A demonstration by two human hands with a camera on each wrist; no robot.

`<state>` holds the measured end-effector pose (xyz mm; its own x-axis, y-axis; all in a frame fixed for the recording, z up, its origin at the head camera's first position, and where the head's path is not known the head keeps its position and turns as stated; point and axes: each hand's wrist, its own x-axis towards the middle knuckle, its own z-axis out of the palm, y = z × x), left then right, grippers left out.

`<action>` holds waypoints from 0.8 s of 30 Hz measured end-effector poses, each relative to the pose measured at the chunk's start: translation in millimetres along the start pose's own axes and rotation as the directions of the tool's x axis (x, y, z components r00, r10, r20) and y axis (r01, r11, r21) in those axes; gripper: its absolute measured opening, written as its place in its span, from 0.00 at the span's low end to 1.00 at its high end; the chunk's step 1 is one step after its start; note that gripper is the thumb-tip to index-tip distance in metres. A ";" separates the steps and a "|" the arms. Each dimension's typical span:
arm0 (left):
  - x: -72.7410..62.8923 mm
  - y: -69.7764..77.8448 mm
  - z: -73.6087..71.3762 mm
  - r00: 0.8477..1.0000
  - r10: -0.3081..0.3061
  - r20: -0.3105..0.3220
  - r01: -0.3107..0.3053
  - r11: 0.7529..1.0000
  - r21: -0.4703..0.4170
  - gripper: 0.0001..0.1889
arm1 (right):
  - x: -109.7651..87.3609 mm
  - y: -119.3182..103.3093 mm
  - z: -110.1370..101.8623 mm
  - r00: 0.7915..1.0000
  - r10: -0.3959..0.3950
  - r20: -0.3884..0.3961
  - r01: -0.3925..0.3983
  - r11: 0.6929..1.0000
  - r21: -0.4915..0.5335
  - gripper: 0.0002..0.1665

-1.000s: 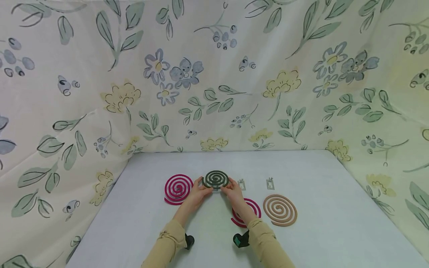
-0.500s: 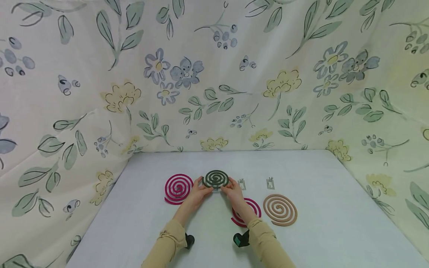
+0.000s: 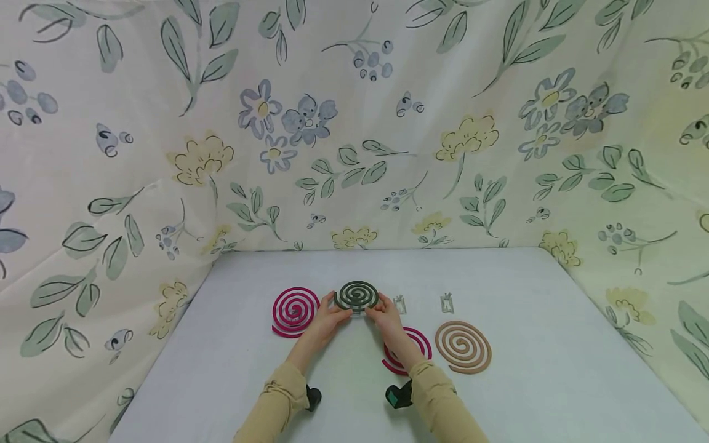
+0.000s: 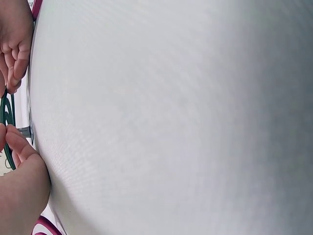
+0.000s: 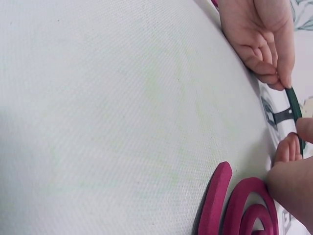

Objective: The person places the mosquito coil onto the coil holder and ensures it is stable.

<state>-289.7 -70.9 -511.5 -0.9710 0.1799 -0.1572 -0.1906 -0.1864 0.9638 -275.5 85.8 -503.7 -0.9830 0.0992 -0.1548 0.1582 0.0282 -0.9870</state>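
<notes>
A dark green mosquito coil (image 3: 357, 294) lies level, raised over the table on a small metal stand (image 5: 283, 115). My left hand (image 3: 330, 317) pinches its left edge between thumb and fingers. On the opposite edge my right hand (image 3: 386, 318) does the same. The green coil's rim (image 4: 8, 110) shows between the two sets of fingers in the left wrist view. Just left of the left hand lies a magenta coil (image 3: 284, 307), with a bit of metal at its centre. Another magenta coil (image 3: 425, 347) is partly hidden beneath the right wrist.
A tan coil (image 3: 463, 347) lies flat on the white table (image 3: 221, 369) at the right. Two small metal stands, one nearer (image 3: 400, 305) and one farther right (image 3: 447, 303), sit behind it. A floral cloth (image 3: 354, 154) hangs along the back and sides.
</notes>
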 end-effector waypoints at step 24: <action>0.6 1.4 -0.1 1.000 -0.019 0.000 0.019 1.000 -0.016 0.40 | 2.9 3.0 0.2 1.000 -0.006 0.003 0.006 1.000 0.015 0.38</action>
<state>-290.6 -71.1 -510.3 -0.9673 0.1832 -0.1753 -0.2110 -0.1980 0.9572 -277.9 86.0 -507.1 -0.9842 0.0957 -0.1493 0.1513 0.0138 -0.9884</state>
